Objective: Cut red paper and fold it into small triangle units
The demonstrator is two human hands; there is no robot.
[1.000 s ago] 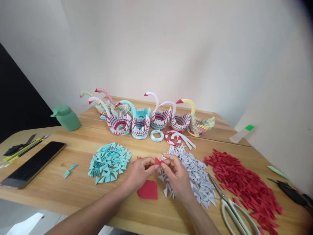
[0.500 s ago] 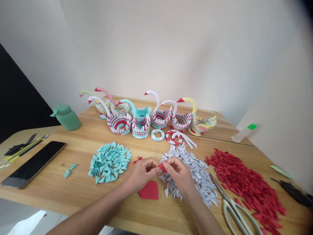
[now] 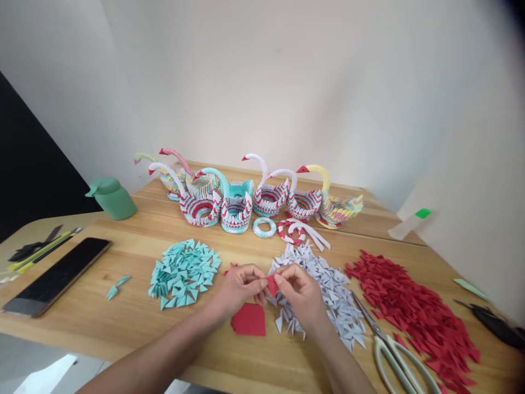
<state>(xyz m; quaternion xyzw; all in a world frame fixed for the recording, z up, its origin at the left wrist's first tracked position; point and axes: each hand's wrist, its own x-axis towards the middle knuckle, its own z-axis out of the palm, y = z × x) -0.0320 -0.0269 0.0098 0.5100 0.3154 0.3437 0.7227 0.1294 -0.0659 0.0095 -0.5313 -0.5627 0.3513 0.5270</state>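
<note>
Between my two hands is a small folded piece of red paper (image 3: 272, 285), pinched from both sides. My left hand (image 3: 243, 284) has thumb and fingertips closed on its left edge. My right hand (image 3: 301, 293) grips the right edge and partly covers it. Below the left hand lies a stack of red paper squares (image 3: 250, 319). A few small red pieces (image 3: 230, 268) show just past the left hand. Under and beyond my right hand spreads a pile of white folded triangles (image 3: 338, 293). A pile of turquoise triangles (image 3: 186, 271) lies to the left.
Several paper swans (image 3: 235, 210) stand at the back, with a turquoise-white ring (image 3: 264, 227) and a red-white ring (image 3: 291, 232) before them. On the right are scissors (image 3: 388, 350) and a red triangle pile (image 3: 414, 312). A phone (image 3: 59, 276) and green jug (image 3: 110, 198) are left.
My fingers have shifted slightly around the red paper, and more of it now shows below the fingertips. Everything else on the table stays where it was.
</note>
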